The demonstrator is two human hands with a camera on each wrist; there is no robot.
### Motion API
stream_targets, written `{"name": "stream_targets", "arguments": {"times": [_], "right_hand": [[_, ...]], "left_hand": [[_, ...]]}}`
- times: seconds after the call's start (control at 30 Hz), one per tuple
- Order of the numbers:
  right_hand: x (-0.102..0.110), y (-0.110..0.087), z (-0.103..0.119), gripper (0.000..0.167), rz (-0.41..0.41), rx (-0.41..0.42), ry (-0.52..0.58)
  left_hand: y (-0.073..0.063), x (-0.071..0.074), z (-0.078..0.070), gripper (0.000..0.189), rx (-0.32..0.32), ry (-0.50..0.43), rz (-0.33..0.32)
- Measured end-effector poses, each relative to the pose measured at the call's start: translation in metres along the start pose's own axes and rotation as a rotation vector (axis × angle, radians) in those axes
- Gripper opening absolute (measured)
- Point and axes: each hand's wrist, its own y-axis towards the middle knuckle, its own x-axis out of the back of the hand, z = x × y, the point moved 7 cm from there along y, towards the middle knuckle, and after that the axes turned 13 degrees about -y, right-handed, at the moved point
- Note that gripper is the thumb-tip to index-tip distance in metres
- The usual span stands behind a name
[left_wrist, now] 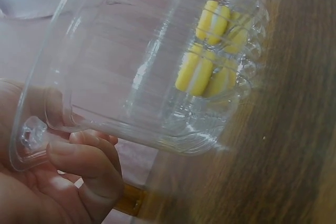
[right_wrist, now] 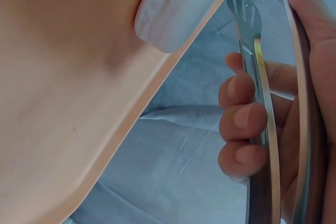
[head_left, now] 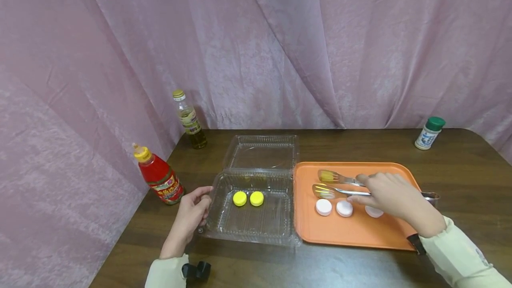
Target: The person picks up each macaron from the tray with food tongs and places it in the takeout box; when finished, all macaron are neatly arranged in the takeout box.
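Holding the metal tongs [head_left: 352, 192] in the right hand [head_left: 390, 197], with fingers and thumb curled round both halves and with the two heads parted just behind three white cookies [head_left: 344, 208] on the orange tray [head_left: 352, 234]. Pinching the left rim of the lidded-back clear box [head_left: 256, 228] with the curled left hand [head_left: 191, 212]. Judging by two yellow cookies [head_left: 239, 198] side by side inside, probably at picking a white one to add. Next, seems to call for bringing the heads around one cookie, squeezing gently and lifting clear of its neighbours
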Motion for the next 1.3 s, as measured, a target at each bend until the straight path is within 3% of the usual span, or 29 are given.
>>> {"name": "stream_targets", "arguments": {"times": [0.3,0.6,0.73,1.3], "right_hand": [[-0.005,0.001,0.002,0.042,0.081,-0.01,0.015],[-0.005,0.003,0.005,0.033,0.073,0.015,0.011],[0.002,0.007,0.003,0.03,0.058,0.005,0.007],[0.04,0.031,0.01,0.048,0.01,-0.004,0.034]], "left_hand": [[-0.001,0.001,0.0,0.043,0.013,0.035,0.002],[-0.003,0.002,0.002,0.042,0.012,0.049,-0.007],[-0.002,0.001,0.0,0.042,-0.003,0.053,0.002],[0.0,-0.001,-0.002,0.042,-0.015,0.018,0.005]]}}
